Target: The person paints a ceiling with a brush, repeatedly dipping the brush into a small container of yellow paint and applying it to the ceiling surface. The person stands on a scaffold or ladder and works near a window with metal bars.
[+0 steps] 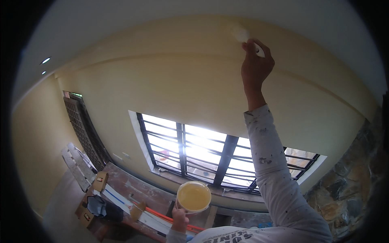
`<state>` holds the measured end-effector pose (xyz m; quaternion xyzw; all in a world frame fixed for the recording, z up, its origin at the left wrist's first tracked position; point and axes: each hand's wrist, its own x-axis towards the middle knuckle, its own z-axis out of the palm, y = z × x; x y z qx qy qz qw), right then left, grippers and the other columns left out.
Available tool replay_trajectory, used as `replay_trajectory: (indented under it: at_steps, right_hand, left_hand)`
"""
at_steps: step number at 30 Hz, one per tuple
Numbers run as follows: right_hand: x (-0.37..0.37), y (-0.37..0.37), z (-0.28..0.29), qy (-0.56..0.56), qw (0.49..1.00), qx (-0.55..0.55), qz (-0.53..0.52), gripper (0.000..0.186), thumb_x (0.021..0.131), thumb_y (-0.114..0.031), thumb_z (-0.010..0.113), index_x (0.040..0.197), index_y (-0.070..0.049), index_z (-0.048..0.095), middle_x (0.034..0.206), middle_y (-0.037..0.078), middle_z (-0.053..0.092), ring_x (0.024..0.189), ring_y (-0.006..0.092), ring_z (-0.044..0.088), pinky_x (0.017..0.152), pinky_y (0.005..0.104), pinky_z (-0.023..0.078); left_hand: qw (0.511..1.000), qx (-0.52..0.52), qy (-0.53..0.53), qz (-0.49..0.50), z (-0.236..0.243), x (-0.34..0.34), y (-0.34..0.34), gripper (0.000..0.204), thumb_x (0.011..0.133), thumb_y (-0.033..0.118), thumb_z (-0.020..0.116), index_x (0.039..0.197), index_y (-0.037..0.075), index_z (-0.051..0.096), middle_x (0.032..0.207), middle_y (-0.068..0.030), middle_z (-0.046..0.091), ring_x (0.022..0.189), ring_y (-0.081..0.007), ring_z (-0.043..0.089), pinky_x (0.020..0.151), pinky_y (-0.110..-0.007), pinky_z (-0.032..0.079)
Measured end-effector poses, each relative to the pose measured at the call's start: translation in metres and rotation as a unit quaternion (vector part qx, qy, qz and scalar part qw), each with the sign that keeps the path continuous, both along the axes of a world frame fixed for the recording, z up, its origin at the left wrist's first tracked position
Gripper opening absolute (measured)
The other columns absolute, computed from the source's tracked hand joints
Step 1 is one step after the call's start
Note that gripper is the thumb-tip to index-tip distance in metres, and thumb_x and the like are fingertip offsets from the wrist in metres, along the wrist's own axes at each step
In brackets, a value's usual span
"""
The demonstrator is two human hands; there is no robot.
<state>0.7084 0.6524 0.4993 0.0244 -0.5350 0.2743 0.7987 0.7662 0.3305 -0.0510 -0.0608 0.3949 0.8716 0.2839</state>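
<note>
Left grip [179, 220]: bottom centre of the frame, closed on the lower-left edge of a round whitish plastic bucket [177, 193]; whether by rim or handle, I cannot tell.
Bucket: pale yellow liquid [193, 196] inside, mouth upward, probably kept level against spilling.
Right sleeve: white, paint-spotted fabric [265, 146], stretched up the right half, presumably because the spot is high.
Right grip [258, 62]: upper right of centre, fingers closed around a white-handled, pale-bristled brush [240, 35].
Brush: top of the frame, bristles at the smooth pale yellow wall [170, 85]; blur hides whether they touch.
Surface below: reddish-brown [133, 178], lower left, carrying orange tubes [162, 216] and a black plastic bin [104, 206].
Window: black-barred and bright [182, 150], centre.
Room: rough stone wall [344, 186] lower right; dark lattice panel [79, 121] left; whitish ceiling [133, 22] above.
</note>
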Motion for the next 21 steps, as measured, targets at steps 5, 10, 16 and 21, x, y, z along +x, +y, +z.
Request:
replay_trajectory:
  at_steps: [5, 10, 16, 21]
  right_hand:
    - [0.008, -0.007, -0.007, 0.037, 0.984, 0.012, -0.176, 0.015, 0.095, -0.008, 0.071, 0.109, -0.005, 0.074, 0.109, 0.012, 0.064, 0.095, 0.0289, 0.070, 0.079, 0.0420, 0.059]
    - [-0.069, -0.045, -0.008, -0.046, 0.948, 0.159, -0.273, 0.019, 0.092, -0.008, 0.074, 0.110, -0.006, 0.068, 0.105, 0.017, 0.059, 0.089, 0.0387, 0.066, 0.073, 0.0491, 0.056]
    - [-0.100, -0.055, -0.007, -0.064, 0.958, 0.215, -0.179, 0.017, 0.093, -0.011, 0.074, 0.109, -0.007, 0.070, 0.103, 0.016, 0.062, 0.089, 0.0380, 0.068, 0.075, 0.0477, 0.058]
    - [0.000, 0.010, -0.004, 0.036, 0.958, 0.123, -0.257, 0.013, 0.092, -0.004, 0.072, 0.106, -0.004, 0.073, 0.098, 0.015, 0.062, 0.090, 0.0353, 0.066, 0.080, 0.0455, 0.054]
  left_hand:
    - [0.999, -0.030, -0.026, -0.002, -0.026, 0.002, -0.024, 0.080, 0.084, -0.016, 0.035, 0.156, 0.014, 0.049, 0.150, -0.0148, 0.057, 0.131, -0.0426, 0.063, 0.084, -0.071, 0.064]
    - [0.998, -0.051, -0.001, 0.026, -0.034, 0.000, -0.020, 0.056, 0.106, -0.005, 0.042, 0.156, 0.018, 0.051, 0.146, -0.0084, 0.061, 0.125, -0.0348, 0.067, 0.079, -0.066, 0.067]
    - [0.999, -0.021, -0.029, 0.028, -0.023, -0.005, -0.023, 0.083, 0.083, -0.016, 0.031, 0.159, 0.013, 0.046, 0.153, -0.0208, 0.055, 0.129, -0.0495, 0.064, 0.081, -0.075, 0.063]
    - [0.999, -0.023, 0.012, 0.039, -0.049, -0.005, -0.028, 0.071, 0.094, -0.013, 0.036, 0.158, 0.016, 0.049, 0.149, -0.0147, 0.059, 0.124, -0.0411, 0.067, 0.083, -0.068, 0.065]
